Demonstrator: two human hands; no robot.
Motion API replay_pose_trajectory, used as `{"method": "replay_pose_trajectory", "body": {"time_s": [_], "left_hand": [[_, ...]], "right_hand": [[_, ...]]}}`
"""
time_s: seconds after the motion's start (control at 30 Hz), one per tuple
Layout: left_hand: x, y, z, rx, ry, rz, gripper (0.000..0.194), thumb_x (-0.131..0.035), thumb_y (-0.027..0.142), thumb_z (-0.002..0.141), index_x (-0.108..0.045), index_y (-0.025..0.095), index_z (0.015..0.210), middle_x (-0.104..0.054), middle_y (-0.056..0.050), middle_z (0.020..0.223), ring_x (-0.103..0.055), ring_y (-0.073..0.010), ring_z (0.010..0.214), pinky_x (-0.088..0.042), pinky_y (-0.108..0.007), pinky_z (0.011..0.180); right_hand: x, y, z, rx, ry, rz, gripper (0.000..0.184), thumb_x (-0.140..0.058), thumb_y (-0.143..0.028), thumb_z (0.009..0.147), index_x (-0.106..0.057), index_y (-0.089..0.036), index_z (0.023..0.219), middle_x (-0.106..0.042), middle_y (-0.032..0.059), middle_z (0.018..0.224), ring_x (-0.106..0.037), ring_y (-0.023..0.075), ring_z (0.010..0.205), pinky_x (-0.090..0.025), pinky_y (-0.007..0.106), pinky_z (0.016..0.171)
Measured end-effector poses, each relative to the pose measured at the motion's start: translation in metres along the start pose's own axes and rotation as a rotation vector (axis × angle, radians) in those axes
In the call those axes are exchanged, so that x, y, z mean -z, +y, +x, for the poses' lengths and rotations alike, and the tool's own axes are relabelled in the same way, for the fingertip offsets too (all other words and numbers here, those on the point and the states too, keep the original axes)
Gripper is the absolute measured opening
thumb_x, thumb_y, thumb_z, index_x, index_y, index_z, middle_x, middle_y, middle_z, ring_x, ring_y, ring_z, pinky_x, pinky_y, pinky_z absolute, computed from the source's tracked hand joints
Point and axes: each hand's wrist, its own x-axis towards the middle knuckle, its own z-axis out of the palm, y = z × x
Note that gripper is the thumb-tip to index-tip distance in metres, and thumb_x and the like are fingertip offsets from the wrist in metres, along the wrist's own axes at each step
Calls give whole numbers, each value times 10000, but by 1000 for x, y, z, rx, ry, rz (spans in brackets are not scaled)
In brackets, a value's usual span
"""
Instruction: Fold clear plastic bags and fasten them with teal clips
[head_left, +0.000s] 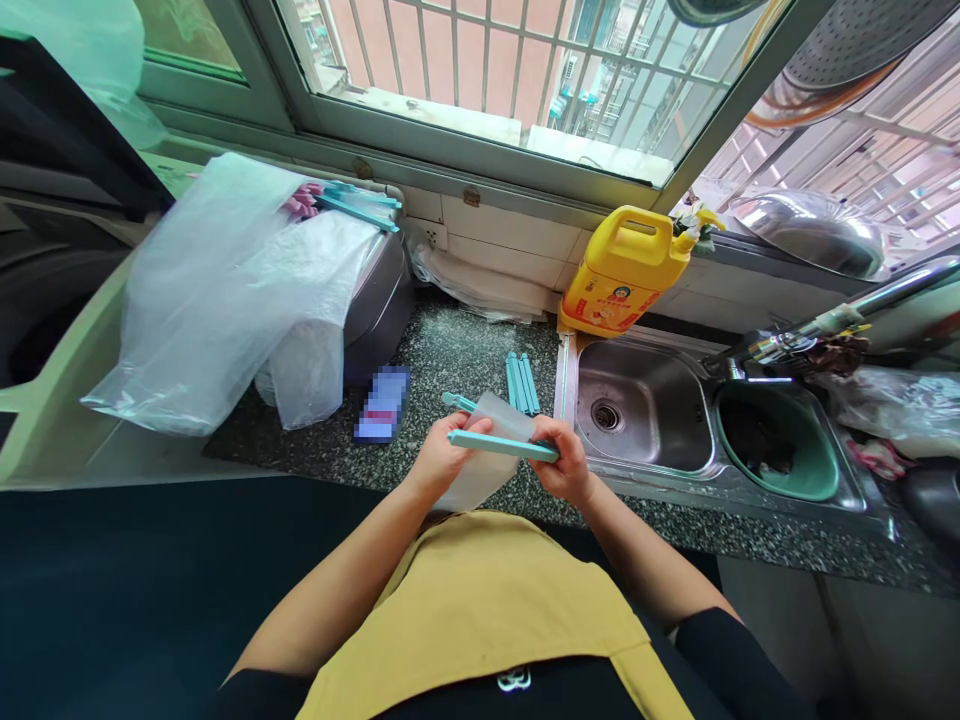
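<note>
Above the counter's front edge, both my hands are on a teal bag sealing clip (501, 446) and a translucent plastic bag (480, 480). The clip's long bar lies across the bag, and a second thin teal arm sticks out to the upper left behind it. My left hand (441, 458) is closed on the bag and the bar's left end. At the bar's right end, my right hand (562, 462) is closed with its fingers wrapped round it. Several more teal clips (522, 384) lie side by side on the speckled counter just beyond my hands.
To the right is a steel sink (645, 400), with a green basin (814, 470) in its second bowl. A yellow jug (622, 270) stands behind it. Large clear bags (217, 290) cover a dark box (379, 310) at left, topped by more teal clips (360, 205). A blurred blue packet (382, 404) lies nearby.
</note>
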Motion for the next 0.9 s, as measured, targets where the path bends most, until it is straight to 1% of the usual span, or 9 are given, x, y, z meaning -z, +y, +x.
{"method": "replay_pose_trajectory", "body": {"time_s": [0.1,0.17,0.3,0.4,0.53,0.63,0.77,0.83,0.9], "left_hand": [[-1,2,-1,22,-17,-111,424,-792,479,539,-682,125,745,-665,-17,653,-566,-117,563,-457,-230,579],[-1,5,-2,22,28,-165,410,-823,447,494,-678,125,703,-673,-20,653,-574,-117,565,-464,-227,578],[0,9,-1,-46,138,-240,389,-849,403,457,-661,132,662,-669,-4,647,-573,-98,577,-465,-205,587],[0,9,0,-63,186,-242,403,-865,375,413,-635,136,643,-644,19,610,-555,-85,547,-459,-198,571],[1,9,1,-87,266,-212,443,-875,355,339,-604,147,620,-616,44,571,-546,-86,529,-461,-201,563],[6,10,-1,-121,250,-119,423,-877,340,335,-608,143,597,-619,34,569,-548,-98,542,-465,-213,578],[12,11,-8,-153,182,8,385,-850,420,428,-623,131,542,-606,9,525,-529,-110,541,-446,-225,567],[13,11,-11,-181,184,22,389,-823,467,478,-643,131,555,-606,4,522,-528,-116,549,-443,-232,572],[12,11,-12,-203,193,25,398,-820,483,476,-668,131,581,-631,-10,550,-554,-140,588,-459,-253,604]], "right_hand": [[2,0,2,-28,-58,47,187,-562,-142,774,-496,-242,917,-536,-2,749,-515,129,645,-433,254,606],[2,-1,1,-118,-79,100,233,-616,-246,780,-501,-245,983,-551,10,792,-527,137,666,-442,262,617],[-3,-5,-1,-448,-47,266,463,-607,-535,770,-514,-227,1102,-571,36,838,-550,150,670,-452,266,583],[-9,-9,-1,-638,-46,264,425,-573,-565,786,-578,-200,1005,-563,11,708,-508,126,572,-416,250,526],[-13,-18,3,-671,-37,258,384,-600,-530,775,-610,-179,930,-547,-8,630,-473,108,535,-384,234,499],[-13,-26,6,-678,-11,254,348,-596,-501,782,-614,-171,889,-548,-8,612,-466,102,526,-373,223,486],[-12,-33,8,-665,73,194,321,-584,-478,791,-612,-168,867,-554,-5,605,-444,98,505,-350,218,459],[-13,-35,9,-647,89,159,307,-582,-465,795,-613,-167,863,-544,-8,595,-432,97,502,-344,218,456],[-15,-36,11,-618,79,127,284,-583,-444,798,-618,-167,854,-530,-13,592,-418,94,504,-340,216,457]]}}
